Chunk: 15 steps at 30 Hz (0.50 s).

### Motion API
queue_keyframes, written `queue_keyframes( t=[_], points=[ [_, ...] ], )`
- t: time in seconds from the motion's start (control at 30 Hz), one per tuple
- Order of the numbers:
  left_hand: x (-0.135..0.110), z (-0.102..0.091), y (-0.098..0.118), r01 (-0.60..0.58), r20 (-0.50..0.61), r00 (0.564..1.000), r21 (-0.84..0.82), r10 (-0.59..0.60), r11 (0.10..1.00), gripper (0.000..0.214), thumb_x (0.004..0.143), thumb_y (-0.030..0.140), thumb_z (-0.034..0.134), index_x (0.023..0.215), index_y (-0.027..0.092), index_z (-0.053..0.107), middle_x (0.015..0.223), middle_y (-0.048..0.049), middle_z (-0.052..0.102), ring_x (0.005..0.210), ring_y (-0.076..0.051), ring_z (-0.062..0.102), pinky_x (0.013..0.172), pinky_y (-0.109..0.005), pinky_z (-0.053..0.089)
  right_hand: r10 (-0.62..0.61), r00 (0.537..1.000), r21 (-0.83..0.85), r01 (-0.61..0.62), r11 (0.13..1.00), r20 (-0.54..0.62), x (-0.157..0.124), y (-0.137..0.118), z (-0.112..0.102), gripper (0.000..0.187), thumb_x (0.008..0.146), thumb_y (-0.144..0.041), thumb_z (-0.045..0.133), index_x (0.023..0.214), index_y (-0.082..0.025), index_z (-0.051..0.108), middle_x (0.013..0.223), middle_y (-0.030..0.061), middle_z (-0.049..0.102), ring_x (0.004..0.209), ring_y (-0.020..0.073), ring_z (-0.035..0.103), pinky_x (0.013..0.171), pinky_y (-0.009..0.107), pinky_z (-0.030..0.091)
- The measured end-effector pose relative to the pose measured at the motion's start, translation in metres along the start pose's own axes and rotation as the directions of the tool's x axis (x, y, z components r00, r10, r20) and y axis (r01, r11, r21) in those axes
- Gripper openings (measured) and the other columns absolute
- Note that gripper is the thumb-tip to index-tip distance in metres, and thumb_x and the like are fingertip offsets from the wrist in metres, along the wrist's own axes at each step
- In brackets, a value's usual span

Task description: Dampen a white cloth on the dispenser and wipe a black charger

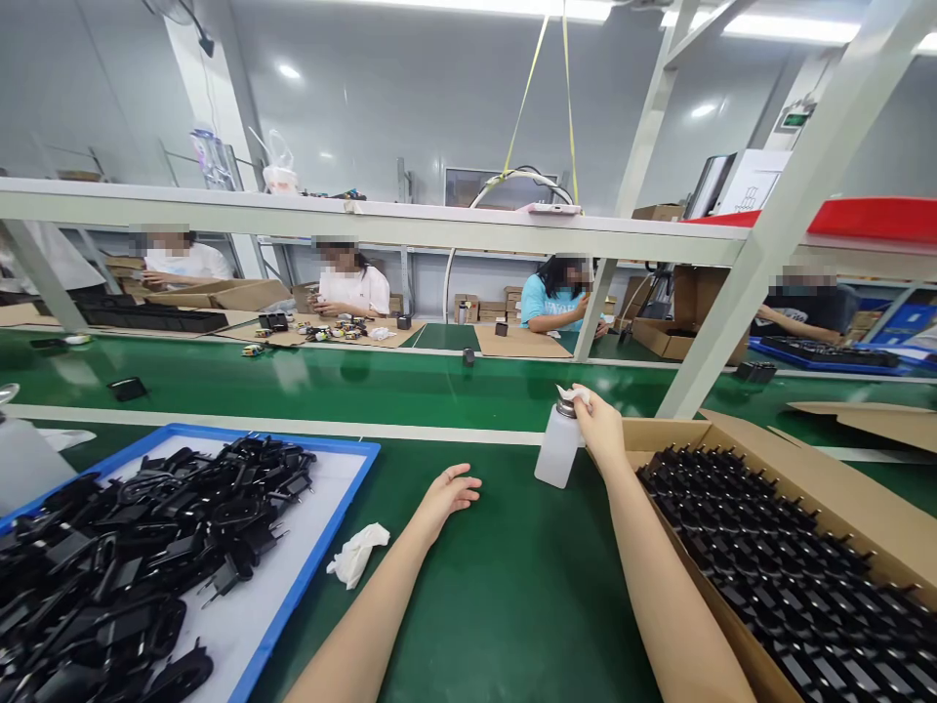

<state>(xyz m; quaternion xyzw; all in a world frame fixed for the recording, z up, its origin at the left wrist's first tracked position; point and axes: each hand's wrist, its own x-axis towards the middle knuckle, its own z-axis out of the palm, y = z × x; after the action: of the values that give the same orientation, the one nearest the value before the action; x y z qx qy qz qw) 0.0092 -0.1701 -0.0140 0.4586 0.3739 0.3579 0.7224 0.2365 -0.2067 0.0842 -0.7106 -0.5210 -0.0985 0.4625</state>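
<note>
My right hand [601, 426] presses a small white cloth [578, 394] onto the metal top of a white plastic dispenser bottle [556, 447] standing on the green work surface. Its fingers are closed on the cloth. My left hand [450, 493] rests on the green surface with its fingers loosely curled and nothing in it. A crumpled white cloth [357, 555] lies just to its left.
A blue tray [322, 547] piled with black plug chargers [124, 566] sits at left. A cardboard box [703, 430] with rows of black chargers [797, 566] is at right. Beyond a green conveyor [366, 386], several people work at the far bench. A slanted frame post [739, 293] rises near the box.
</note>
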Motion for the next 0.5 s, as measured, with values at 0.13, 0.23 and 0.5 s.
queue_keyframes(
  t=[0.13, 0.23, 0.5],
  points=[
    [0.001, 0.0, 0.0, 0.003, -0.012, 1.0, 0.003, -0.003, 1.0, 0.036, 0.065, 0.019, 0.053, 0.098, 0.013, 0.041, 0.084, -0.0078, 0.058, 0.061, -0.01, 0.055, 0.056, -0.019, 0.04, -0.05, 0.996, 0.066, 0.055, 0.996, -0.078, -0.002, 0.003, 0.007, 0.033, 0.074, -0.027, 0.032, 0.094, -0.017, 0.055, 0.087, 0.0055, 0.055, 0.077, 0.022, 0.051, 0.065, 0.031, 0.041],
    [0.001, 0.001, 0.0, 0.016, -0.023, 1.0, 0.005, -0.016, 1.0, 0.035, 0.065, 0.019, 0.052, 0.098, 0.013, 0.041, 0.083, -0.0076, 0.059, 0.06, -0.009, 0.055, 0.055, -0.019, 0.04, -0.044, 0.989, 0.083, 0.056, 0.995, -0.139, -0.006, 0.004, 0.011, 0.037, 0.074, -0.029, 0.028, 0.095, -0.014, 0.054, 0.087, 0.0074, 0.055, 0.079, 0.0223, 0.05, 0.068, 0.031, 0.04],
    [-0.001, 0.006, 0.004, 0.047, -0.068, 0.997, 0.019, -0.046, 0.999, 0.028, 0.068, 0.016, 0.048, 0.095, 0.013, 0.042, 0.079, -0.0072, 0.059, 0.058, -0.009, 0.055, 0.054, -0.018, 0.04, -0.044, 0.981, 0.071, 0.058, 0.996, -0.19, -0.011, 0.004, 0.018, 0.045, 0.075, -0.034, 0.023, 0.098, -0.009, 0.052, 0.083, 0.0111, 0.055, 0.081, 0.0234, 0.049, 0.072, 0.035, 0.037]
  ],
)
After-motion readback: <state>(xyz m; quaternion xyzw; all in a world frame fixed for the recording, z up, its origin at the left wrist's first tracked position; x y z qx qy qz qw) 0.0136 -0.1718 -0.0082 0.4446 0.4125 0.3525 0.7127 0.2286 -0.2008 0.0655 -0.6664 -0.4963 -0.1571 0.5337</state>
